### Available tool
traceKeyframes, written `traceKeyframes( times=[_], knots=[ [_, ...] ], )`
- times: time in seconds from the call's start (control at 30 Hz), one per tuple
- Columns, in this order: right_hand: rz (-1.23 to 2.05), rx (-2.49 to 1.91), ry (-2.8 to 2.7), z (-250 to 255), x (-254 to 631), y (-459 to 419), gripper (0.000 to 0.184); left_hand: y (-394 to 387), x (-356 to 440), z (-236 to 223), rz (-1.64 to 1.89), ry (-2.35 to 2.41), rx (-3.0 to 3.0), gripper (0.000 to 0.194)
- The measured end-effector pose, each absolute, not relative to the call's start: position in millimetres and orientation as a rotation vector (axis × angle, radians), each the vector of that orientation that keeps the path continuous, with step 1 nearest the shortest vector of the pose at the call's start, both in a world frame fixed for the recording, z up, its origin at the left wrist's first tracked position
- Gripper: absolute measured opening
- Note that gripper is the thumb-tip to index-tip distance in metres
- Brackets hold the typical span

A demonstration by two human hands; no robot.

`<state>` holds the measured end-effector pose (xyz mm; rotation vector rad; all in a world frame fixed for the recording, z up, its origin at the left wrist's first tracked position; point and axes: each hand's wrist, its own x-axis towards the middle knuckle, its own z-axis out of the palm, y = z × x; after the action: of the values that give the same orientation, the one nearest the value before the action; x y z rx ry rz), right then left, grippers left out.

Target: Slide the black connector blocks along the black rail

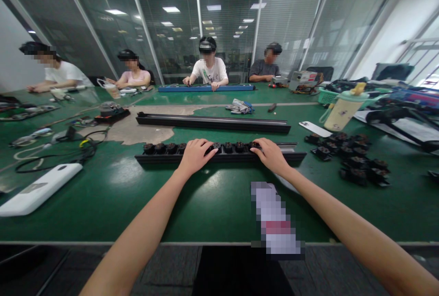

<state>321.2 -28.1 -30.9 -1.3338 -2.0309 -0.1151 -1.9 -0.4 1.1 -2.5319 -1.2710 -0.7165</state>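
Perhaps uneven pressure could tip the end module [253, 144] askew: my left hand [196, 156] curves over the black rail [233, 158], inward from the near edge of the bench [212, 216], my right hand [270, 154] sits narrow around that module, neither grip clear.

A long, straight, black channel-shaped rail [236, 158] lies crosswise on the green bench [113, 207] — a row of small, black, round-topped modules [228, 148] sits upright along it, its right end bare.
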Motion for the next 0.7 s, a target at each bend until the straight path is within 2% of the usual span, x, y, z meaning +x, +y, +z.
traceKeyframes(
  times=[0.7],
  knots=[
    [-0.099,-1.348,-2.039,-28.1,328.0,-29.2,0.029,-0.9,-1.7,1.2,-0.72,-1.281,-2.54,0.036]
  ],
)
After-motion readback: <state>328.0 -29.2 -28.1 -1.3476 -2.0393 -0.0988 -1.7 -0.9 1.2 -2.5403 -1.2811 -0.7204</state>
